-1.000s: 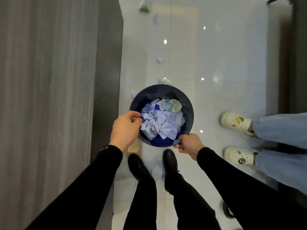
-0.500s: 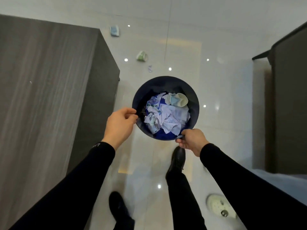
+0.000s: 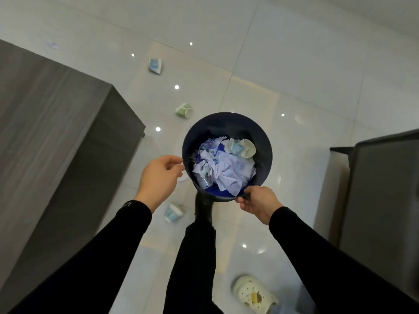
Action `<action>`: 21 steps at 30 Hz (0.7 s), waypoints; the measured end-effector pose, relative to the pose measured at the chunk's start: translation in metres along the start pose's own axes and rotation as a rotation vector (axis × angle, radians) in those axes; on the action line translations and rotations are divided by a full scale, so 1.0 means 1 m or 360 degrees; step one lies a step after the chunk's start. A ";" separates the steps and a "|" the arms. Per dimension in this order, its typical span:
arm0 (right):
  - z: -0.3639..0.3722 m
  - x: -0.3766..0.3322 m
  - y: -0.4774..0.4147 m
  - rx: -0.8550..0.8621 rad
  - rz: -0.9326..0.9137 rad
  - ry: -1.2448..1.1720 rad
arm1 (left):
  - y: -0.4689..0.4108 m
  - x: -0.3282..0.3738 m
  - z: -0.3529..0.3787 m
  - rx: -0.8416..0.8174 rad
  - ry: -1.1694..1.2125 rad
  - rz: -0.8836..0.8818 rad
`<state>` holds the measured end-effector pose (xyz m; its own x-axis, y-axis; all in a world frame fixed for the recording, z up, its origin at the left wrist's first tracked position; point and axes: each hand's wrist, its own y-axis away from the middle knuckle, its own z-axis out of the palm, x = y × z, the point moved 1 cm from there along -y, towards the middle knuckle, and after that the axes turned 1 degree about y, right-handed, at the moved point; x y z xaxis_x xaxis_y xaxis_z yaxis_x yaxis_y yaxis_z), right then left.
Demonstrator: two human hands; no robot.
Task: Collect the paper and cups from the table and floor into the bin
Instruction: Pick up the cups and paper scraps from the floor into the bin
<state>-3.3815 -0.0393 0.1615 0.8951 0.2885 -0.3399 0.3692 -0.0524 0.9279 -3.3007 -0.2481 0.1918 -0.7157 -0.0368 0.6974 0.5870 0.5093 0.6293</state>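
The dark blue bin (image 3: 264, 141) hangs above the floor, filled with crumpled paper (image 3: 223, 172) and a white cup (image 3: 242, 148). My right hand (image 3: 257, 202) grips its near rim. My left hand (image 3: 161, 177) hovers just off the bin's left rim, fingers loosely curled and holding nothing. Three cups lie on the white floor: a blue one (image 3: 155, 65) far ahead, a green one (image 3: 184, 110) just beyond the bin, and a light blue one (image 3: 172, 212) under my left wrist. A paper scrap (image 3: 52, 45) lies far left.
The grey wooden table (image 3: 56, 132) fills the left side. A dark cabinet (image 3: 381, 200) stands at the right. Another person's white clog (image 3: 254, 295) is on the floor at the bottom right. My black shoe (image 3: 204, 207) is below the bin.
I have walked forward with the bin, so more cups on the floor have come into view. My left hand has let go of the bin's rim; the right still holds it.
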 end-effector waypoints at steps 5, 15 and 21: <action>0.006 -0.084 -0.049 -0.0017 0.0029 0.0081 | -0.072 0.038 0.012 0.0076 0.0197 -0.0098; 0.018 -0.190 -0.160 -0.0007 0.0092 0.0051 | -0.187 0.069 0.060 0.0045 0.0122 -0.0232; 0.006 -0.232 -0.228 -0.0067 0.0200 0.0133 | -0.235 0.080 0.106 0.0100 0.0117 -0.0333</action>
<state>-3.6721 -0.1002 0.0277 0.9089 0.3611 -0.2086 0.2434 -0.0532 0.9685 -3.5361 -0.2795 0.0638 -0.7884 -0.2087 0.5786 0.4025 0.5363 0.7419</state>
